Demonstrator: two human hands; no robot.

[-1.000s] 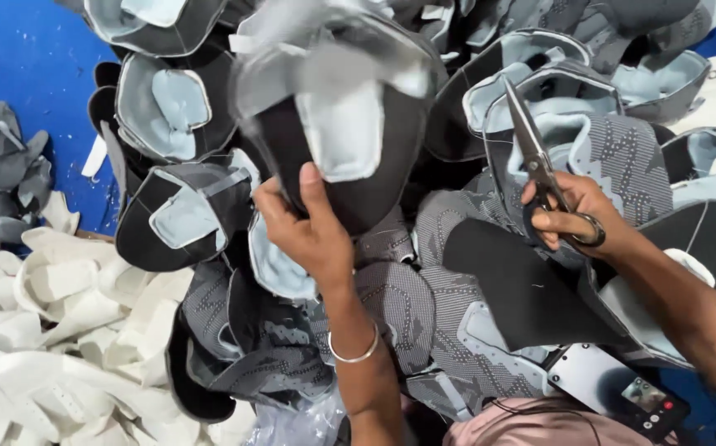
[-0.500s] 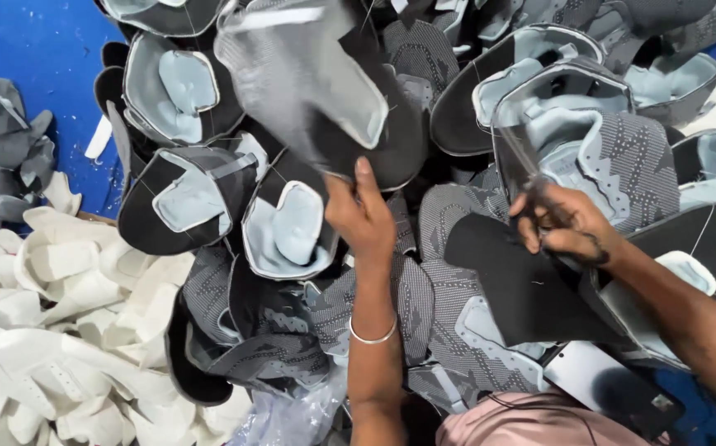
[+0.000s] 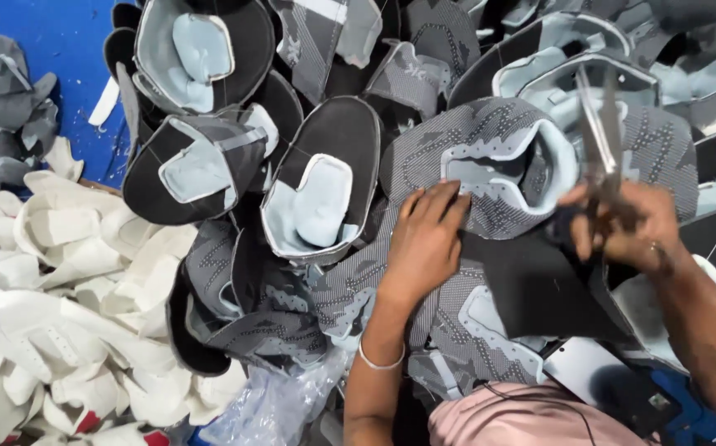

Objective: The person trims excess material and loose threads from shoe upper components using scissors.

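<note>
Left hand [image 3: 424, 244] flat on grey knit shoe upper [image 3: 490, 169]; right hand [image 3: 622, 227] closed around scissors [image 3: 599, 136].
Upper lies atop the heap, centre; blades raised, blurred, apparently not cutting yet. Many uppers piled around; white pieces [image 3: 52, 306] left.

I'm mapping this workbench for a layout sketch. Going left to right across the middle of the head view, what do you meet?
White shoe pieces → black upper with pale blue lining → left hand → grey patterned upper → scissors in the right hand.
</note>
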